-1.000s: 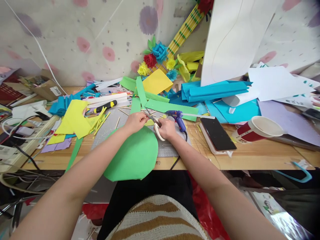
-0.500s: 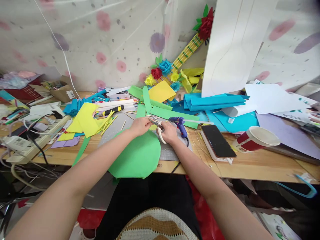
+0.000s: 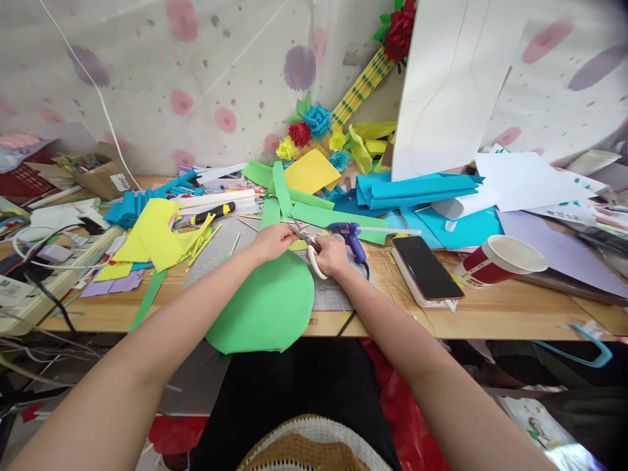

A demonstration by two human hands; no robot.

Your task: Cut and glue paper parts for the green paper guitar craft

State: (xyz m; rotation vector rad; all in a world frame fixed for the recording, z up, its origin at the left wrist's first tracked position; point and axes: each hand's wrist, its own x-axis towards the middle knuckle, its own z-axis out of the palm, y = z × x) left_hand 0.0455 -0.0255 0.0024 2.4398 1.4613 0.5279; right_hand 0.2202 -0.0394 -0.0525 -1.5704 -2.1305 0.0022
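Note:
My right hand [image 3: 332, 255] is closed around a pair of scissors [image 3: 314, 256] with white handles, their blades pointing up and left. Just left of the blades, the fingertips of my left hand [image 3: 275, 242] are pinched together; what they hold is too small to make out. Beneath my hands a rounded green paper-covered piece [image 3: 265, 304] lies partly on the grey cutting mat [image 3: 330, 299] and overhangs the table's front edge. A scrap of yellow paper [image 3: 297, 245] shows between my hands. To the right of the scissors rests a blue glue gun [image 3: 354, 243] with a white glue stick.
Green strips [image 3: 338, 221] and yellow paper [image 3: 156, 232] lie around the mat, with a yellow-black cutter [image 3: 213, 213]. On the right are a phone [image 3: 428, 267] and a paper cup [image 3: 500, 261]. A power strip [image 3: 59, 278] with cables sits left. Behind stands a white board [image 3: 451, 85].
The whole view has shifted slightly, so the table's things appear a little higher and mostly further left. Both hands stay close together at the scissors, which remain in my right hand.

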